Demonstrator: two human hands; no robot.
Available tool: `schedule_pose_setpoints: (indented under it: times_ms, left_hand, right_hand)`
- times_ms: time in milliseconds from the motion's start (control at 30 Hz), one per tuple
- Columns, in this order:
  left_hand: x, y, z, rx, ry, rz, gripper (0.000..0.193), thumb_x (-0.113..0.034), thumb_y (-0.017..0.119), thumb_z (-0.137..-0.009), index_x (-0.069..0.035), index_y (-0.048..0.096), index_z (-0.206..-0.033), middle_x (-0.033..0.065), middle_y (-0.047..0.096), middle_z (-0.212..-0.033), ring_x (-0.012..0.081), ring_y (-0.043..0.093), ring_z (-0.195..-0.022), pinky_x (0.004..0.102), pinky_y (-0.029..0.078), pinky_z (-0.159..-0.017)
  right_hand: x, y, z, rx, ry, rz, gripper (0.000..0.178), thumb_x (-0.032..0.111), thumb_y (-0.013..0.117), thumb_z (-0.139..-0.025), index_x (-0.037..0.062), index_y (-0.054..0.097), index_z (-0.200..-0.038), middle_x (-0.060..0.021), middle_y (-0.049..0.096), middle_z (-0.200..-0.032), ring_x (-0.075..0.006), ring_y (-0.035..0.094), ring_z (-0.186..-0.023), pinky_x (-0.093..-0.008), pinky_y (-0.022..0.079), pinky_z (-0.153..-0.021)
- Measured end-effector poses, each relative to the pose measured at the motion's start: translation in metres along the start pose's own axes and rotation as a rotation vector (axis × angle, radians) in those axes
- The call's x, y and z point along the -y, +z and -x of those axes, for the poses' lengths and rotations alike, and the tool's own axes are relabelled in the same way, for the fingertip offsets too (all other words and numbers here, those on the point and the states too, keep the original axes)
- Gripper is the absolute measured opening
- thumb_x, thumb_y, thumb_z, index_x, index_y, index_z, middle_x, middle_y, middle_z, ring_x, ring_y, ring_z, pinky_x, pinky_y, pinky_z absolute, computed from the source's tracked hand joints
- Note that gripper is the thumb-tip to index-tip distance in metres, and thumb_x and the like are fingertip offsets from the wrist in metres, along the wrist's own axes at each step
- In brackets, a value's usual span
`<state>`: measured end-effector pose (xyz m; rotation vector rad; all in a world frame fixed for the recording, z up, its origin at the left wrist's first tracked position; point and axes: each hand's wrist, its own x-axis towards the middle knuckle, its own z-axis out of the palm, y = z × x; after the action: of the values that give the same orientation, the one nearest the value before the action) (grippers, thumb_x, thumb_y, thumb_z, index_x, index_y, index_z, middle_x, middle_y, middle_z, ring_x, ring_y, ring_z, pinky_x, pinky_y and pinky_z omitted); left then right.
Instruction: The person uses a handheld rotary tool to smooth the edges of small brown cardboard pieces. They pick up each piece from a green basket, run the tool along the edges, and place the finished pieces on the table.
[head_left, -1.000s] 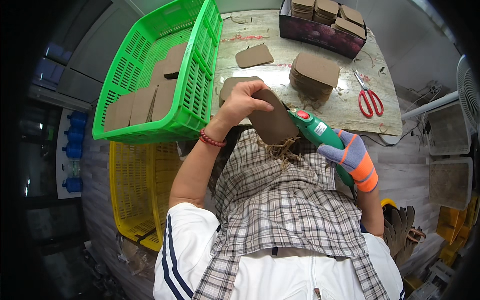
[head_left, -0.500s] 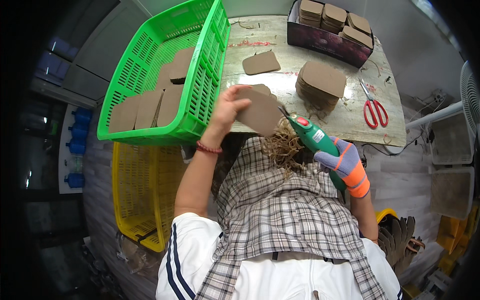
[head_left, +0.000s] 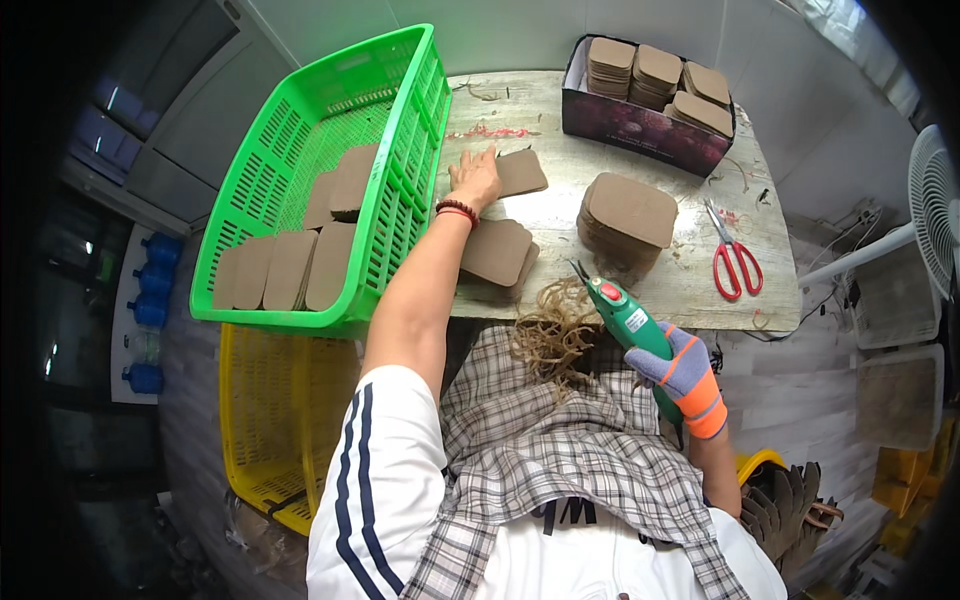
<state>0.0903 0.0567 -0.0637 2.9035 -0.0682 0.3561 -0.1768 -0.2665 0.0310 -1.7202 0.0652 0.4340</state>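
Note:
My bare left hand (head_left: pixel 476 180) reaches across the table with its fingers stretched out. It touches the left end of a single brown rounded pad (head_left: pixel 521 172). Below that wrist, a low pile of similar pads (head_left: pixel 497 252) lies by the near table edge. Wrapped in a grey and orange glove, my right hand (head_left: pixel 686 374) grips green electric scissors (head_left: pixel 630 314), whose blades point up and left. Stringy brown trimmings (head_left: pixel 557 335) hang in a tangle over my checked apron, beside the tool. A taller pad stack (head_left: pixel 628 212) stands right of centre.
A green basket (head_left: pixel 340 318) holding upright pads stands at the left, above a yellow crate (head_left: pixel 262 410). At the back right is a dark box (head_left: pixel 640 135) with stacked pads. Red-handled scissors (head_left: pixel 737 270) lie by the right edge. A white fan (head_left: pixel 930 200) stands beyond.
My left hand has let go of the pad it held, which now lies on the low pile, and has moved away to the single pad. The right hand still holds the electric scissors.

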Motion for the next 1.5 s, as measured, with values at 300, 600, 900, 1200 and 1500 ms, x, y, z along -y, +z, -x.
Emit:
schedule_pose_setpoints:
  times_ms: [300,600,900,1200,1500]
  left_hand:
    - [-0.002,-0.015,-0.005,0.144,-0.338,0.666,0.032,-0.012,0.083,-0.055,-0.003,0.062,-0.077,0.0135,0.066,-0.09,0.028,0.06,-0.086,0.039,0.048,-0.077]
    - [-0.104,-0.089,0.093,-0.128,-0.401,2.298,0.04,0.011,0.06,-0.08,0.0,0.047,-0.116,0.0131,0.059,-0.112,0.0258,0.06,-0.099,0.0392,0.051,-0.09]
    - [-0.148,-0.094,0.138,-0.028,-0.505,2.575,0.037,0.007,0.058,-0.085,-0.004,0.049,-0.119,0.0102,0.058,-0.115,0.0254,0.057,-0.107,0.0409,0.047,-0.097]
    - [-0.166,-0.08,0.162,0.089,-0.457,2.513,0.035,0.006,0.057,-0.085,-0.004,0.05,-0.118,0.0099,0.057,-0.117,0.0254,0.056,-0.109,0.0408,0.048,-0.096]
    - [-0.156,-0.075,0.188,0.227,-0.338,2.356,0.028,0.01,0.056,-0.083,-0.004,0.059,-0.108,0.0094,0.063,-0.107,0.0217,0.062,-0.098,0.0364,0.052,-0.087]
  right_hand:
    - [0.008,0.001,0.0,-0.045,-0.015,0.017,0.032,0.018,0.072,-0.077,-0.0014,0.059,-0.099,-0.0009,0.059,-0.068,-0.0063,0.053,-0.054,-0.0218,0.044,-0.05]
    - [0.017,0.008,-0.001,-0.234,-0.13,0.042,0.035,0.024,0.075,-0.077,0.0005,0.061,-0.099,-0.0008,0.059,-0.064,-0.0048,0.05,-0.053,-0.022,0.041,-0.048]
    - [0.021,0.011,0.015,-0.225,-0.153,-0.003,0.025,0.019,0.071,-0.079,0.0006,0.059,-0.09,-0.0012,0.057,-0.062,-0.0064,0.051,-0.05,-0.0214,0.04,-0.046]
    - [0.026,0.007,0.023,-0.237,-0.135,-0.072,0.031,0.021,0.074,-0.078,-0.0002,0.061,-0.097,0.0002,0.058,-0.063,-0.0046,0.05,-0.051,-0.0209,0.039,-0.046]
    - [0.039,-0.003,0.03,-0.254,-0.125,-0.093,0.031,0.02,0.073,-0.078,-0.0004,0.061,-0.098,0.0001,0.058,-0.065,-0.0045,0.05,-0.051,-0.0199,0.039,-0.046]
